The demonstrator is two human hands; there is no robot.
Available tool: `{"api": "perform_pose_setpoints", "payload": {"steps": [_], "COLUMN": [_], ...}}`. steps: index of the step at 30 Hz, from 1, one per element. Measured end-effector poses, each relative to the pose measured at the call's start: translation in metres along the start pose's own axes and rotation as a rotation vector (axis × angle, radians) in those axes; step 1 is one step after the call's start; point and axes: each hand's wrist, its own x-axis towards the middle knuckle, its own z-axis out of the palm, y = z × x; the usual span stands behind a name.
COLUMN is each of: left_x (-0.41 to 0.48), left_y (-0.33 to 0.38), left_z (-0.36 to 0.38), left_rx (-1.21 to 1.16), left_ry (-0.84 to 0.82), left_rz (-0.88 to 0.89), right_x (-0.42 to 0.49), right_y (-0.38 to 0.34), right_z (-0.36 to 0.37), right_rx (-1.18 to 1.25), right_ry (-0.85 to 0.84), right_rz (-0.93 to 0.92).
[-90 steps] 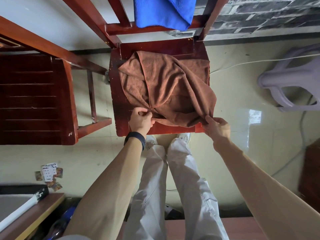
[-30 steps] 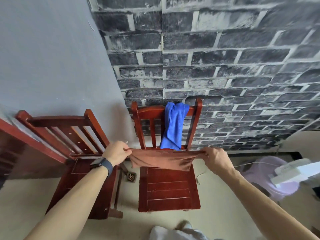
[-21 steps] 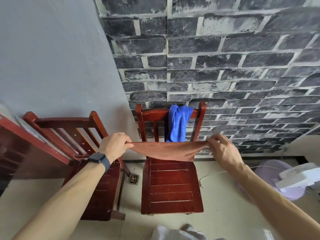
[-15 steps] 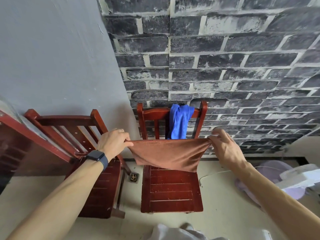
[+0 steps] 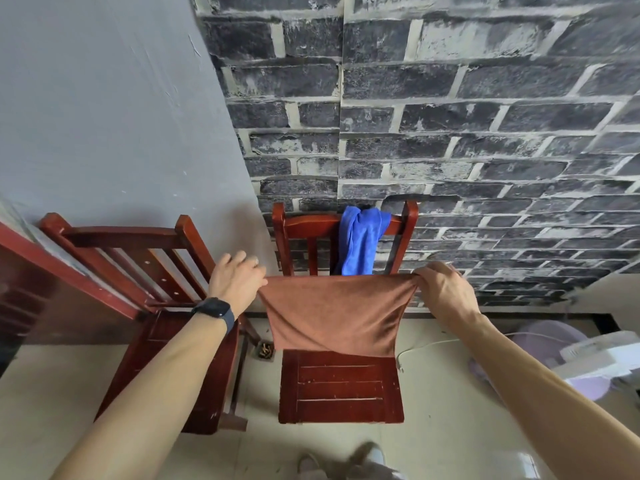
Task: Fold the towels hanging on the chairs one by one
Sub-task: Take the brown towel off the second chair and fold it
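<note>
Head: both hands (image 5: pixel 237 284) (image 5: pixel 445 292) pinch brown towel (image 5: pixel 334 317)

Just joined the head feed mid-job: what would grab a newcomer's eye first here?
The brown towel stands out first, stretched in mid-air between the left hand and the right hand, each gripping a top corner, in front of the red chair. Behind it, a bright blue towel hangs over that chair's top rail, against the dark brick wall.
</note>
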Motion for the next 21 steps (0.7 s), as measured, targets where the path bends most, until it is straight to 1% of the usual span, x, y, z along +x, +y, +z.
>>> {"api": "perform_pose_setpoints", "payload": {"steps": [1,2,4,5,8,9,12,14,17,21], "left_x": [0.004,0.006,0.007,0.006,-0.002,-0.008,-0.035,-0.059,-0.101,-0.147], "left_y": [0.001,0.002,0.008,0.013,0.031,0.04,0.077,0.107,0.153,0.194], "left_z": [0.002,0.008,0.026,0.035,0.066,0.079,0.136,0.18,0.236,0.29], "left_rx": [-0.057,-0.078,-0.007,0.001,-0.082,-0.1,-0.169,-0.226,-0.242,-0.315], "left_ry": [0.015,0.046,0.104,0.133,0.193,0.178,0.068,-0.054,-0.238,-0.438], "left_rz": [-0.053,-0.041,0.111,0.158,0.12,0.119,0.169,0.181,0.186,0.17], "right_x": [0.003,0.004,0.003,-0.001,-0.022,-0.033,-0.079,-0.116,-0.173,-0.237], "right_y": [0.003,0.006,0.012,0.015,0.025,0.029,0.042,0.051,0.061,0.061], "right_z": [0.003,0.007,0.019,0.027,0.063,0.079,0.139,0.184,0.243,0.292], "right_rx": [0.014,0.024,0.042,0.052,0.068,0.069,0.082,0.08,0.07,0.091], "right_ry": [0.039,0.081,0.138,0.15,0.154,0.135,0.046,-0.076,-0.297,-0.499], "right_rz": [0.019,0.031,0.045,0.051,0.088,0.11,0.196,0.25,0.329,0.437]}}
